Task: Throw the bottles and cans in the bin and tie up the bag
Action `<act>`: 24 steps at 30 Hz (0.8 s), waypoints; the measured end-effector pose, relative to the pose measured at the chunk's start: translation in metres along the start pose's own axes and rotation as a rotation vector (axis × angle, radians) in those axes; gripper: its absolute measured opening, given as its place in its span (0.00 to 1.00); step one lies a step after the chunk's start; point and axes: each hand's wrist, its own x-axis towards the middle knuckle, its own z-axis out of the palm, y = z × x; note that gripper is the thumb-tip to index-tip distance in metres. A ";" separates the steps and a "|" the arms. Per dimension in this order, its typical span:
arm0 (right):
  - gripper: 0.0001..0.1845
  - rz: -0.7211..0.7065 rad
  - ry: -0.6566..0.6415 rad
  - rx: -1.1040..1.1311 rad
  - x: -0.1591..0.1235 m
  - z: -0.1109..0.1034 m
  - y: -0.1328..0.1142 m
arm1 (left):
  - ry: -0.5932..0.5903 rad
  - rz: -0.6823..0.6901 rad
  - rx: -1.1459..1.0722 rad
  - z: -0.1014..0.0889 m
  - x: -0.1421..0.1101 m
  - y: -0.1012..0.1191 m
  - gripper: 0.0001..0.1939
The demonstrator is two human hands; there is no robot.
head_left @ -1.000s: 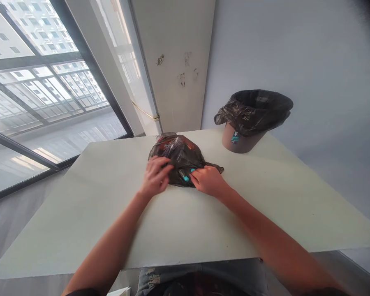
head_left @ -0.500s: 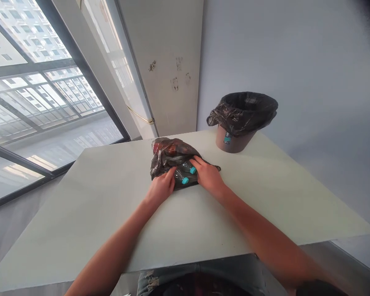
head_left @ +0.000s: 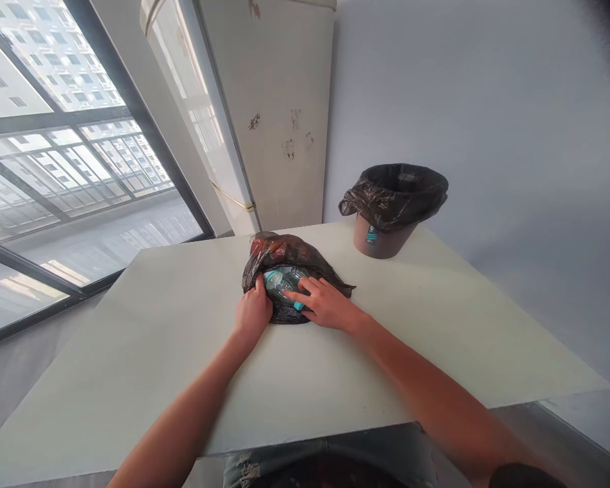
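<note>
A black plastic bag (head_left: pixel 305 249) lies on the table with its mouth spread toward me, and reddish contents show through its far side. Inside the mouth are clear plastic bottles (head_left: pixel 280 280), one with a turquoise cap (head_left: pixel 299 306). My left hand (head_left: pixel 254 308) is closed on the left edge of the bag's mouth. From the right, my right hand (head_left: pixel 330 303) reaches into the opening, its fingers over a bottle's neck and its thumb below the cap. The fingers partly cover the second bottle.
A brown bin (head_left: pixel 381 240) lined with a black bag stands at the back right of the pale table (head_left: pixel 183 379), near the wall. Behind the table rises a fridge (head_left: pixel 279 176). Tall windows (head_left: pixel 71 176) are at the left.
The bag's mouth is opened wider and more of the bottles shows. My right hand has moved left from the bag's edge onto a bottle; my left hand has shifted slightly left.
</note>
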 end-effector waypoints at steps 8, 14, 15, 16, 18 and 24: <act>0.20 -0.086 0.209 -0.019 0.002 0.005 -0.004 | 0.174 0.217 -0.122 0.014 0.004 -0.006 0.45; 0.13 0.193 0.736 0.444 -0.005 -0.007 -0.009 | 0.322 0.223 -0.368 0.014 0.005 -0.007 0.35; 0.11 0.303 0.824 0.539 -0.005 -0.009 -0.009 | 0.375 0.283 -0.417 0.011 0.003 -0.005 0.32; 0.11 0.409 0.892 0.630 -0.006 -0.010 -0.009 | 0.435 0.363 -0.453 0.007 0.001 -0.003 0.29; 0.12 0.542 0.974 0.787 -0.006 -0.011 -0.007 | 0.514 0.550 -0.474 -0.002 -0.004 0.003 0.25; 0.17 0.491 0.941 1.052 -0.007 -0.012 -0.001 | 0.358 0.701 -0.348 -0.009 -0.012 0.021 0.43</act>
